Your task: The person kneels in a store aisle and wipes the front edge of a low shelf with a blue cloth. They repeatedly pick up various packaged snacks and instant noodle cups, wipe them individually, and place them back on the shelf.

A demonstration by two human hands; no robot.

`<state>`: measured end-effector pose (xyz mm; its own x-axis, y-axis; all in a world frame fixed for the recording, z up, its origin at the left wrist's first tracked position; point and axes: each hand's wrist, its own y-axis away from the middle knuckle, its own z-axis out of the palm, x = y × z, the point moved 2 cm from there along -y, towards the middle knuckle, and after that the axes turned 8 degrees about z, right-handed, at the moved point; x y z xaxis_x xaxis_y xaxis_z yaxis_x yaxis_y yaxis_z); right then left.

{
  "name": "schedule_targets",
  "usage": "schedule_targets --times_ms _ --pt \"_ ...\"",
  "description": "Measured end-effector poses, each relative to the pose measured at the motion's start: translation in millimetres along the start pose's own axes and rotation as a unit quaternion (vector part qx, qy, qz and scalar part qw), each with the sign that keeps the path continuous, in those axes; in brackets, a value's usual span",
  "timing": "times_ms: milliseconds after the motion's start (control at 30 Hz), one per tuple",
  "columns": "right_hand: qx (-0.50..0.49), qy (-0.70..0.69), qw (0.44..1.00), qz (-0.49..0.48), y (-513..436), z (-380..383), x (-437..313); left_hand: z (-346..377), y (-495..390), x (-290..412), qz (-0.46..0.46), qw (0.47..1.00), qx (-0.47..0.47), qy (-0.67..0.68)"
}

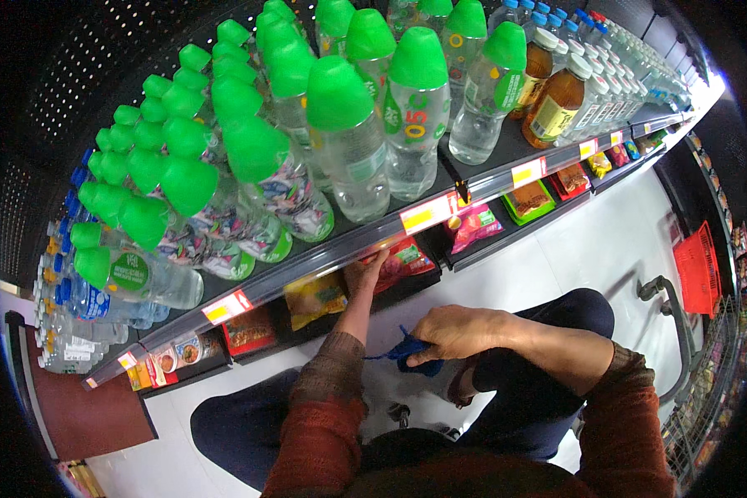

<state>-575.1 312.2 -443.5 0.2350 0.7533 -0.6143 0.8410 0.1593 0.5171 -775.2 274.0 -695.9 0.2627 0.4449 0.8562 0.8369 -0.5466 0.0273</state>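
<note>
My left hand (362,274) reaches under the front lip of the upper shelf (342,252), among the snack packs on the low shelf. A red snack bag (404,263) is right beside its fingers, and a yellow bag (314,299) lies to its left. The shelf lip partly hides the fingertips, so I cannot tell whether they grip anything. My right hand (457,330) is closed around a crumpled dark blue cloth (420,358), in front of the low shelf and above my lap.
Bottles with green caps (348,149) crowd the upper shelf, with brown drink bottles (554,103) to the right. A pink bag (472,227) and a green-edged pack (528,200) lie below. A red basket (697,271) stands at right, near a dark curved metal tube (681,336).
</note>
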Motion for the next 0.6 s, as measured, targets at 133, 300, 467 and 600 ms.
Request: schedule_targets --times_ms 133,300,467,600 --pt "0.014 0.016 1.0 -0.005 2.6 -5.1 5.8 7.9 -7.3 -6.6 -0.027 0.999 -0.043 0.012" --pt "0.008 -0.001 1.0 -0.003 3.3 -12.2 15.5 10.1 -16.9 -21.9 -0.066 0.99 -0.094 0.083" --pt "0.013 -0.01 0.999 0.036 2.7 -21.8 34.7 -1.3 12.8 -17.1 -0.162 0.9 -0.123 0.385" --pt "0.007 -0.052 0.996 0.071 -1.1 -28.9 52.9 -21.4 45.9 -1.8 -0.272 0.846 -0.132 0.439"
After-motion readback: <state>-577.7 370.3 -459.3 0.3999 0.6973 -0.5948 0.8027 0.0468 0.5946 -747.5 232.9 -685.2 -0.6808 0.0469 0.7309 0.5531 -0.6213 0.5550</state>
